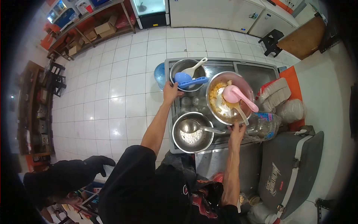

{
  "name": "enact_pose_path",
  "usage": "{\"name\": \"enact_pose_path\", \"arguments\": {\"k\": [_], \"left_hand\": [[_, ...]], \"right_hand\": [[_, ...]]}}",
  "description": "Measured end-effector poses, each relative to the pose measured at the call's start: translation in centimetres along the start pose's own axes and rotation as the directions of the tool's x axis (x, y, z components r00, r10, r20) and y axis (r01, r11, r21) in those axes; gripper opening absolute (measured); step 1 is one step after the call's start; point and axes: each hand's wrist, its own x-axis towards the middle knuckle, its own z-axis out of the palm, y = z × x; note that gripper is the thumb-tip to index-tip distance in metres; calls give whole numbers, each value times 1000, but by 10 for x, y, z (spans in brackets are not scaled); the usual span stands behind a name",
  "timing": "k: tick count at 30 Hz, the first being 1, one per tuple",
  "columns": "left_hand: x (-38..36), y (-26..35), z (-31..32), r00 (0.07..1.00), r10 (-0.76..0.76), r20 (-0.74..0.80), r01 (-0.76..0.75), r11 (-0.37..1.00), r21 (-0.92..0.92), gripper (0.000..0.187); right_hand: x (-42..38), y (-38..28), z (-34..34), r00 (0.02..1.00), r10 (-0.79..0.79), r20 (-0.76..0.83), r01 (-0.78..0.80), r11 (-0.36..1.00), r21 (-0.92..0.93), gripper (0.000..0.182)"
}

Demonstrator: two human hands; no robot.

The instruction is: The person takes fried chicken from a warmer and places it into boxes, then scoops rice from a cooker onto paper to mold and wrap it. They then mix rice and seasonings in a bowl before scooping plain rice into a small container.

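Observation:
My left hand (172, 93) grips the near left rim of a steel bowl (175, 64). In that bowl lie a blue ladle (183, 77), another blue-handled utensil (197, 81) and a cream-coloured spoon (190, 71). My right hand (236, 133) has its fingers on the near rim of a larger steel bowl (242, 80). Orange-yellow food remains cling to its inside, under a pink ladle (232, 94) and a tan-handled utensil (239, 112). Between my forearms stands a third steel bowl (179, 140) with a metal ladle (191, 126) in it.
The bowls stand on a grey-framed metal counter (223, 61). To the right are a wrapped stack (274, 93), a plastic-wrapped bundle (263, 125) and a large dark case (287, 175). A blue water jug (159, 74) is beyond the left edge. Another person's dark sleeve (71, 173) is at lower left.

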Motion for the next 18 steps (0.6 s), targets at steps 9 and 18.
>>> {"name": "enact_pose_path", "arguments": {"k": [9, 18], "left_hand": [[2, 1, 4, 992, 19, 128, -37, 989, 142, 32], [5, -19, 37, 967, -6, 256, -29, 991, 133, 55]], "right_hand": [[-84, -52, -37, 998, -57, -28, 62, 976, 208, 31], [-223, -40, -120, 960, 40, -276, 14, 981, 192, 31]]}}
